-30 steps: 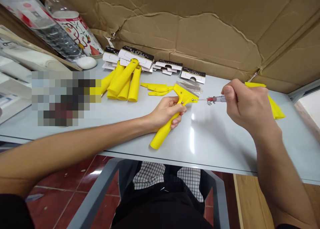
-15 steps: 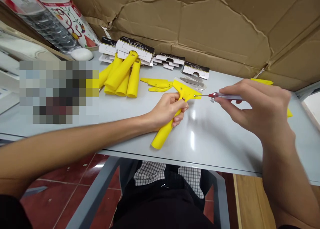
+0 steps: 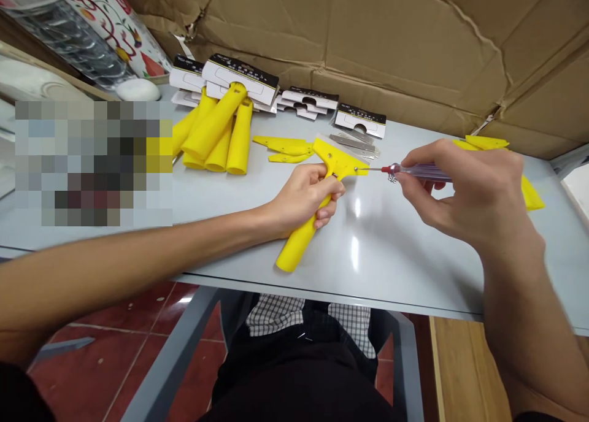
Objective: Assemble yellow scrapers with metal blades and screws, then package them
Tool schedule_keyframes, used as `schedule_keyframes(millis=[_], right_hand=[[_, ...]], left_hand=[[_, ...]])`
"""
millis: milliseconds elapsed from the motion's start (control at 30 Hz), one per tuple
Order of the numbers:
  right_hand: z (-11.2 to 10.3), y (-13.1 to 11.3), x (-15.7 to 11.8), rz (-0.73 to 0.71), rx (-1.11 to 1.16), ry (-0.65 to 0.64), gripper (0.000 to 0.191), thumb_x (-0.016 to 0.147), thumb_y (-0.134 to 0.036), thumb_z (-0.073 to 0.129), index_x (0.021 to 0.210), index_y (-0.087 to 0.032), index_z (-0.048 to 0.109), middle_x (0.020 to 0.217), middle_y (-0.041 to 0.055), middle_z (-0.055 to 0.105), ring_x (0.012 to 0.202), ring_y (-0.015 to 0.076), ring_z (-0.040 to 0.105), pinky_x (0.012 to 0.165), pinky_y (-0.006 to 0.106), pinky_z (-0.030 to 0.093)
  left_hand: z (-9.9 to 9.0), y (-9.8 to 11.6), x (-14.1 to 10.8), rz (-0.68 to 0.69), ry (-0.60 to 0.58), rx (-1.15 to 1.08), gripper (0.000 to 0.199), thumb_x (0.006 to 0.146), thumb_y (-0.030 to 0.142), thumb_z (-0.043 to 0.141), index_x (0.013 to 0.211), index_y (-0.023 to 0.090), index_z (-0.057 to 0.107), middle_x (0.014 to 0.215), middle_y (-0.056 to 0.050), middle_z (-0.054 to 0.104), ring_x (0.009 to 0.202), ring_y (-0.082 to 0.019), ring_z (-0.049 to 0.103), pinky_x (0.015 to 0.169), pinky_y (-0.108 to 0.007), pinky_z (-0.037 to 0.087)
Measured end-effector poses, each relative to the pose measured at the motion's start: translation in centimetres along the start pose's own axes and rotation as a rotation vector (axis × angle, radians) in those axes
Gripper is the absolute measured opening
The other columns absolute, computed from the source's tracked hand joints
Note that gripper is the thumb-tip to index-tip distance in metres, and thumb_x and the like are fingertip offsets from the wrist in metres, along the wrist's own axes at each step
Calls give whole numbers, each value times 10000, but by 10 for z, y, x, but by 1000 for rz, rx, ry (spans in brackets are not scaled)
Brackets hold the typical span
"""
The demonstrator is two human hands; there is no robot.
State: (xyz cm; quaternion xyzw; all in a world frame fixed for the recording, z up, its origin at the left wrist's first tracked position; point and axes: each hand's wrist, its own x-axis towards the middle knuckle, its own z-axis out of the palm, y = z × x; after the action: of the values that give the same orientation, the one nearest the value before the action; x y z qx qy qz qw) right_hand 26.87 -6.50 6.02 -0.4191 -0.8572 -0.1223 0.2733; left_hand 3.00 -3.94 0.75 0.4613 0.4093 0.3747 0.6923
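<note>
My left hand point(image 3: 306, 198) is wrapped round the neck of a yellow scraper point(image 3: 294, 247), its wide head tilted up and away from me. A pale flat blade edge shows along the head's far side. My right hand point(image 3: 464, 195) grips a screwdriver point(image 3: 426, 173) with a clear purple handle and red collar. Its thin shaft points left, and the tip meets a screw at the right end of the scraper head. Small loose screws point(image 3: 392, 178) appear to cling just under the collar. Beyond the head lie grey metal blades point(image 3: 354, 142) and loose yellow head pieces point(image 3: 285, 146).
Several yellow handles point(image 3: 214, 130) are piled at the left. Black-and-white cards point(image 3: 310, 98) lie along the back by the cardboard wall point(image 3: 391, 48). More yellow parts point(image 3: 531, 192) sit behind my right hand. A water bottle point(image 3: 69, 35) stands at the far left; a blurred patch hides things below it.
The view has shifted slightly. Both hands keep their hold, and the screwdriver tip stays at the same screw, its handle turned a little in my right fingers.
</note>
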Motion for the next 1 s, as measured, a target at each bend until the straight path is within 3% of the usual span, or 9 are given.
schedule_keyframes(millis=[67, 167, 267, 400, 533, 633, 833, 1000], right_hand=[[2, 2, 1, -23, -37, 41, 32, 1018, -302, 691, 1000, -287, 670, 688, -49, 724, 581, 194, 688, 582, 352, 454], [4, 5, 2, -53, -108, 126, 178, 1012, -395, 699, 915, -250, 664, 525, -59, 580, 468, 174, 586, 522, 344, 384], [3, 6, 4, -24, -102, 119, 231, 1029, -454, 651, 940, -242, 663, 483, -64, 487, 442, 171, 522, 516, 341, 345], [0, 5, 5, 19, -117, 85, 149, 1084, -290, 543, 967, -262, 631, 576, -41, 550, 482, 171, 514, 544, 354, 319], [-3, 0, 6, -57, -43, 21, 89, 1075, -210, 562, 1031, -275, 604, 866, 16, 716, 702, 204, 666, 636, 372, 440], [-5, -1, 6, -26, 22, -64, 115, 1086, -185, 539, 1107, -284, 592, 1044, 49, 720, 845, 213, 710, 719, 386, 503], [-9, 2, 6, -31, 51, -101, 188, 994, -143, 629, 1090, -295, 576, 1040, 36, 681, 851, 220, 702, 746, 402, 538], [-6, 3, 7, -99, 64, -33, 190, 971, -90, 654, 1018, -272, 628, 1044, 61, 702, 816, 213, 682, 695, 401, 525]], left_hand=[[0, 0, 0, -7, -3, 8, 188, 803, 149, 657, 676, 196, 526, 468, 60, 457, 333, -58, 392, 320, -191, 352], [-1, 0, -1, -14, -15, 17, 202, 809, 169, 666, 680, 206, 516, 450, 66, 433, 324, -61, 380, 323, -195, 345], [-1, 0, -1, -15, -13, 18, 201, 807, 167, 662, 677, 207, 514, 456, 68, 431, 321, -62, 380, 323, -199, 343], [-1, 0, -1, -8, -10, 13, 198, 816, 143, 630, 668, 204, 514, 451, 64, 428, 326, -65, 388, 325, -197, 347], [-1, -1, -1, -17, -1, 13, 218, 821, 135, 657, 674, 202, 509, 458, 69, 425, 334, -58, 390, 338, -187, 350], [-1, -1, 0, -12, 0, 22, 216, 833, 132, 640, 673, 201, 512, 443, 66, 423, 333, -62, 392, 336, -182, 353], [-1, -1, 0, -11, 2, 24, 213, 828, 124, 601, 656, 203, 503, 432, 66, 414, 320, -64, 380, 318, -184, 345], [-1, 0, -1, 3, 5, 34, 222, 818, 133, 613, 644, 205, 495, 434, 63, 422, 318, -61, 383, 319, -183, 350]])
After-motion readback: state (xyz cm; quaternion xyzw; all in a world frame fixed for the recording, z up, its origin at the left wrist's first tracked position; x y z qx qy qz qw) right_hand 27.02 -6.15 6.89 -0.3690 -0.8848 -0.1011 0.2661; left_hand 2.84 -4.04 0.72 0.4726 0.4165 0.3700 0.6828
